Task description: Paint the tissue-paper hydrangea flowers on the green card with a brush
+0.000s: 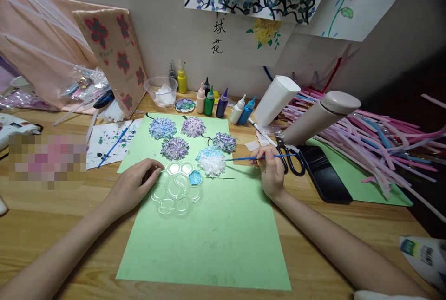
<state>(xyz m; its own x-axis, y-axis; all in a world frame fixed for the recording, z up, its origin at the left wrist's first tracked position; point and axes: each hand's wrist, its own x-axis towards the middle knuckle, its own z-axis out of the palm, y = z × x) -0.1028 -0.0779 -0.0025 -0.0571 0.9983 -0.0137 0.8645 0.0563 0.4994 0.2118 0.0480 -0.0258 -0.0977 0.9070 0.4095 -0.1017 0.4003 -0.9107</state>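
Note:
My right hand (272,172) is closed round a thin blue paintbrush (249,158), held almost level with its tip at the right edge of a white paper pompom flower (211,163). Light blue colours that flower's upper part. My left hand (134,181) rests on its side, thumb and forefinger together at the upper left rim of a clear flower-shaped paint palette (177,186). One well holds blue paint (195,178). Several purple and blue pompom flowers (174,148) sit beyond on green paper (205,244), with dark painted stems.
Paint bottles (209,101) line the wall beside a clear bowl (160,91). To the right are scissors (291,158), a black phone (325,172), two upright containers (277,100) and pink pipe cleaners (379,137). A second brush (114,144) lies on stained paper at left.

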